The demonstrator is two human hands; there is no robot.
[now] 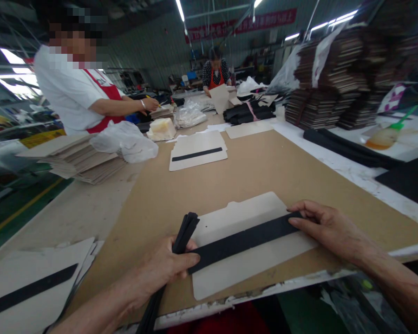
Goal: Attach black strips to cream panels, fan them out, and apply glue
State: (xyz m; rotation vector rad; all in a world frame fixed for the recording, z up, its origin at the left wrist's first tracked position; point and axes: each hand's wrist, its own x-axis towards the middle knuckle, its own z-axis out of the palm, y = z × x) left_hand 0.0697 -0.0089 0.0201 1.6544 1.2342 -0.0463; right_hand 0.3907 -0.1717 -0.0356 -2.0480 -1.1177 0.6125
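Observation:
A long black strip stretches between my two hands across a pale grey board at the table's near edge. My left hand pinches the strip's left end under its thumb and also grips a bundle of black strips, whose tail hangs below. The strip's right end is pinched between thumb and fingers of my right hand, over the board's right side. Whether the strip touches the board along its whole length, I cannot tell.
Another board with a black strip lies farther up the brown tabletop. More boards lie at lower left, with a board stack behind. Dark stacks rise at right, near a bowl. Two people work beyond.

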